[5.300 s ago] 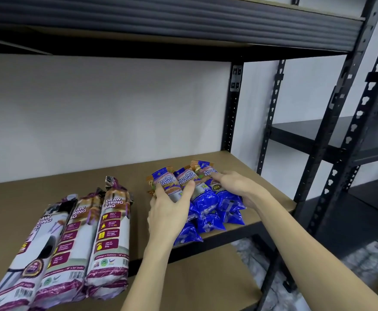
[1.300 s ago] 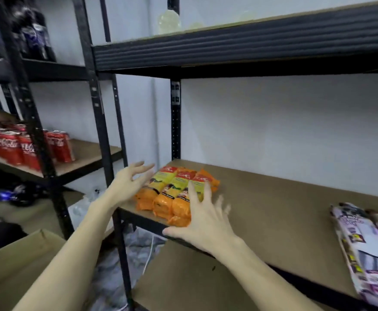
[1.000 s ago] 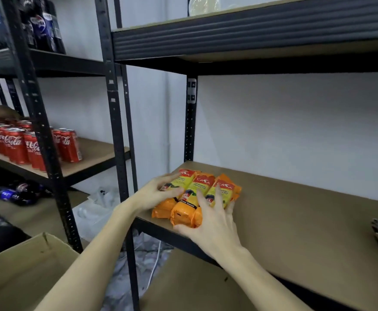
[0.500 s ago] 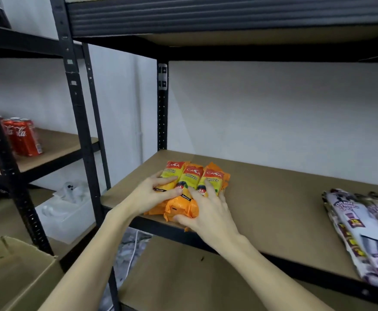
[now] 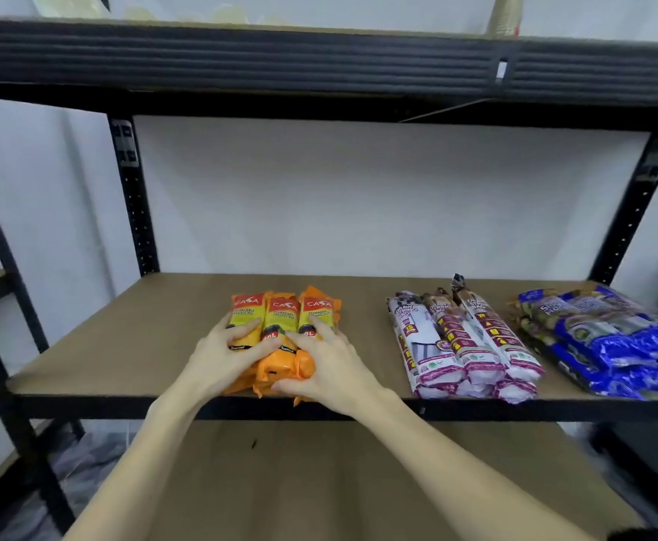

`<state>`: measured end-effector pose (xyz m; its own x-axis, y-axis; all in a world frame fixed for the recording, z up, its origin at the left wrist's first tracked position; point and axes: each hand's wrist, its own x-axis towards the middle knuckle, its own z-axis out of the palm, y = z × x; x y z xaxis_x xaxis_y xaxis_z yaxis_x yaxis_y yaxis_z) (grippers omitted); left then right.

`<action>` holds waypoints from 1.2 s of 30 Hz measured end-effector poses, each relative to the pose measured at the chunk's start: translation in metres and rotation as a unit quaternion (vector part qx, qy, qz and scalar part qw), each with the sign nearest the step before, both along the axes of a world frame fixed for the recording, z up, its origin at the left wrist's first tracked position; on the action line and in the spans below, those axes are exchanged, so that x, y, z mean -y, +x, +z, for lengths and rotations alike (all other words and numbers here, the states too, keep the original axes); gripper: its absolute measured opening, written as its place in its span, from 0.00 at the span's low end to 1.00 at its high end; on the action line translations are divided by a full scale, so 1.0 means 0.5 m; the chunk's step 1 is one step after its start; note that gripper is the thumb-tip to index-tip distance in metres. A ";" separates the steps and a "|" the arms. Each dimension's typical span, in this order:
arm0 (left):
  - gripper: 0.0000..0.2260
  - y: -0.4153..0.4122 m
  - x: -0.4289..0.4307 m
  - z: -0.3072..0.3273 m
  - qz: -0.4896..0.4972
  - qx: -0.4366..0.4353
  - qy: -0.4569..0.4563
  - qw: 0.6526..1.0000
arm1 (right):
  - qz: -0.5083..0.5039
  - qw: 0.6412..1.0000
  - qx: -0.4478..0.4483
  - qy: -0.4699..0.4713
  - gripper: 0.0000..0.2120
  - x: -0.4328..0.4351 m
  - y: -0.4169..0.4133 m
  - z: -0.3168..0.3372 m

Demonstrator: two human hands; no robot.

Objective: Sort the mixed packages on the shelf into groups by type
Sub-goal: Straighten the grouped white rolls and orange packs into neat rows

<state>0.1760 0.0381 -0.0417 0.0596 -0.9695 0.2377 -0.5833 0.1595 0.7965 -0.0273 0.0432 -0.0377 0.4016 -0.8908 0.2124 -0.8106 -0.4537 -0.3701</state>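
Orange packs (image 5: 285, 326) labelled CASA lie side by side in a tight cluster on the brown shelf board (image 5: 116, 345), left of its middle and close to the front edge. Both hands press on this cluster. The left hand (image 5: 225, 355) curls over the leftmost pack, thumb across its yellow label and fingers wrapped round its outer side. The right hand (image 5: 329, 370) clasps the right side of the cluster, index finger lying up along the rightmost label and thumb tucked under the orange lower ends at the shelf edge. The two hands almost meet over the middle pack.

Well apart to the right lies a row of white-and-maroon drawstring bag rolls (image 5: 464, 337), packed against one another with their lower ends at the front edge. Just beside them, at the far right of the shelf, sits a heap of blue packs (image 5: 608, 337) with their print blurred. A black metal frame (image 5: 136, 197) carries the shelf, with another brown board below.
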 end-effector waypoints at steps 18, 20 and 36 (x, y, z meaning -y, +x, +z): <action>0.30 -0.067 -0.015 0.020 0.016 -0.008 0.012 1.000 | 0.002 1.000 -0.017 -0.011 0.42 0.010 -0.048 -0.006; 0.30 -0.070 -0.017 0.021 0.014 -0.013 0.012 1.000 | 0.005 1.000 -0.021 -0.014 0.42 0.010 -0.049 -0.006; 0.25 -0.090 -0.038 0.049 0.083 0.196 -0.111 0.971 | 0.024 0.999 -0.028 0.022 0.49 -0.016 -0.075 0.027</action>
<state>0.1312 0.0571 -0.0171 0.0733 -0.8766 0.4756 -0.8666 0.1800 0.4654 -0.0647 0.0512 -0.0241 0.4540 -0.8784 0.1491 -0.8084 -0.4765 -0.3455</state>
